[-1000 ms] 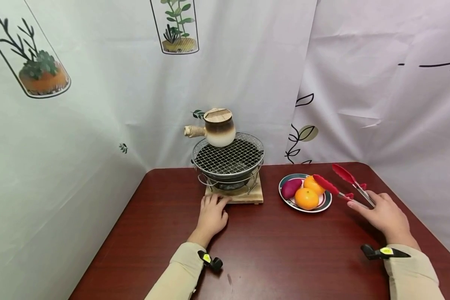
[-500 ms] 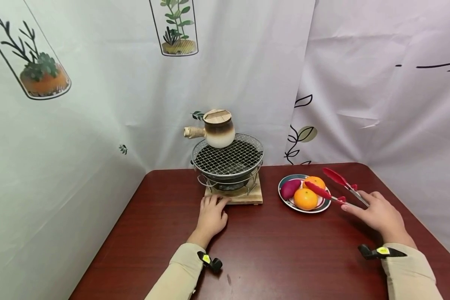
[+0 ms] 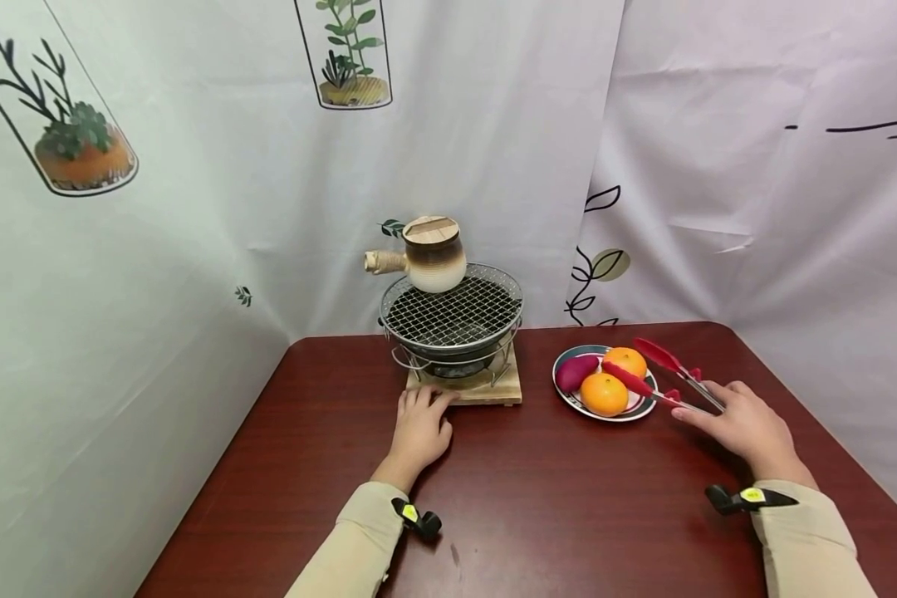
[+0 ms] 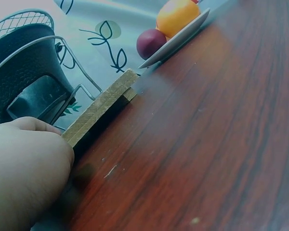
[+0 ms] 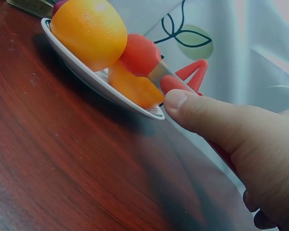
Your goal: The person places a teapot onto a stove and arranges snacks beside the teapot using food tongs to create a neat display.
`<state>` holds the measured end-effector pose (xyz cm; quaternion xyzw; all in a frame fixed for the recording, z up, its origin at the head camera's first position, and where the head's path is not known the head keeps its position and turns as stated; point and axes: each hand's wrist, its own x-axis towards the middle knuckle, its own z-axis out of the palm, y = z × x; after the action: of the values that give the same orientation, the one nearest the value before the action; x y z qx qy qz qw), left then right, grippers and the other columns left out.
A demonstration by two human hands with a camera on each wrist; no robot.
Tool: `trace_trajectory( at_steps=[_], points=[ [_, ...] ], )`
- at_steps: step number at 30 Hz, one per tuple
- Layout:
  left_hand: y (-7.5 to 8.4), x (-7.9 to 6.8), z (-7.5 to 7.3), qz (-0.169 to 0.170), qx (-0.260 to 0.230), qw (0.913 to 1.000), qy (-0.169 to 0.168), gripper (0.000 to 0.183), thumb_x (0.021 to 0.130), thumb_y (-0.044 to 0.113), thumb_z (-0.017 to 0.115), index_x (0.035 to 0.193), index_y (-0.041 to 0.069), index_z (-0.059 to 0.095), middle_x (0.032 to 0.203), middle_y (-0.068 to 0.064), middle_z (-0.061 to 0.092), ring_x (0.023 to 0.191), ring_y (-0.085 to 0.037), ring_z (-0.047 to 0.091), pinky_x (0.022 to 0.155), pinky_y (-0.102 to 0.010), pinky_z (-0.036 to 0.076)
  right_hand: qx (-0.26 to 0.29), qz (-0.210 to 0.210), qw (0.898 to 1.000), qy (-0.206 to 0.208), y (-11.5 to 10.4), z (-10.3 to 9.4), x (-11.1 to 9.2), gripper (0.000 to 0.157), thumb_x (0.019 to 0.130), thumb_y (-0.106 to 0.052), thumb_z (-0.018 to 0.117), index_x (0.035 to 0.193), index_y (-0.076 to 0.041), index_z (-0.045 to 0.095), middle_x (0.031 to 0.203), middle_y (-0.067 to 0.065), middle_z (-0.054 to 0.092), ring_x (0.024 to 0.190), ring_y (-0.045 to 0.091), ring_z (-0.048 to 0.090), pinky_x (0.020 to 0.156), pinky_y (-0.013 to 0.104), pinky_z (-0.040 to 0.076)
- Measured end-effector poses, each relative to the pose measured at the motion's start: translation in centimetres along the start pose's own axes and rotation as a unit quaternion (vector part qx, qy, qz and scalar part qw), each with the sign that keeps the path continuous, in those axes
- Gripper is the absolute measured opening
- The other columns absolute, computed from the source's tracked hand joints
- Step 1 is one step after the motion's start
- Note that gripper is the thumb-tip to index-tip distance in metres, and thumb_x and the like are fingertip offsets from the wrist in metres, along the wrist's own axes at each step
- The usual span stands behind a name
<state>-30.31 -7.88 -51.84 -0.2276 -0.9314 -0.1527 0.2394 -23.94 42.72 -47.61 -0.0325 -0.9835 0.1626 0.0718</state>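
My right hand (image 3: 747, 428) holds a pair of tongs (image 3: 683, 390) with red heads and metal arms, spread apart. In the head view the near head overlaps the plate (image 3: 605, 418), and the far head lies just right of the rear orange (image 3: 624, 363). The right wrist view shows my thumb pressing along one arm of the tongs (image 5: 156, 70). A front orange (image 3: 604, 394) and a purple sweet potato (image 3: 576, 374) share the plate. My left hand (image 3: 419, 428) rests with its fingers at the front left corner of a wooden board (image 3: 486, 392).
On the board stands a round grill (image 3: 456, 332) with a wire mesh top and wire stand. A lidded clay pot (image 3: 435, 264) with a wrapped side handle sits at the back of the mesh. Printed cloth (image 3: 493, 166) hangs behind the red-brown table (image 3: 538, 498).
My right hand has moved left with the tongs, bringing their heads from the plate's right side to around the rear orange. The left hand stays at the board.
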Motion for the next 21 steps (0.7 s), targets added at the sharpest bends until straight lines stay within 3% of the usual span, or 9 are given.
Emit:
trace_trajectory(
  at_steps=[21],
  points=[
    [0.21, -0.01, -0.28, 0.0, -0.007, 1.0, -0.003, 0.044, 0.083, 0.009, 0.064, 0.125, 0.02, 0.068, 0.125, -0.012, 0.057, 0.12, -0.037, 0.048, 0.108, -0.066, 0.031, -0.025, -0.006, 0.999, 0.021, -0.22, 0.61, -0.07, 0.1, 0.079, -0.08, 0.06, 0.137, 0.002, 0.057, 0.112, 0.024, 0.055, 0.092, 0.038, 0.056, 0.067, 0.056, 0.048]
  ],
)
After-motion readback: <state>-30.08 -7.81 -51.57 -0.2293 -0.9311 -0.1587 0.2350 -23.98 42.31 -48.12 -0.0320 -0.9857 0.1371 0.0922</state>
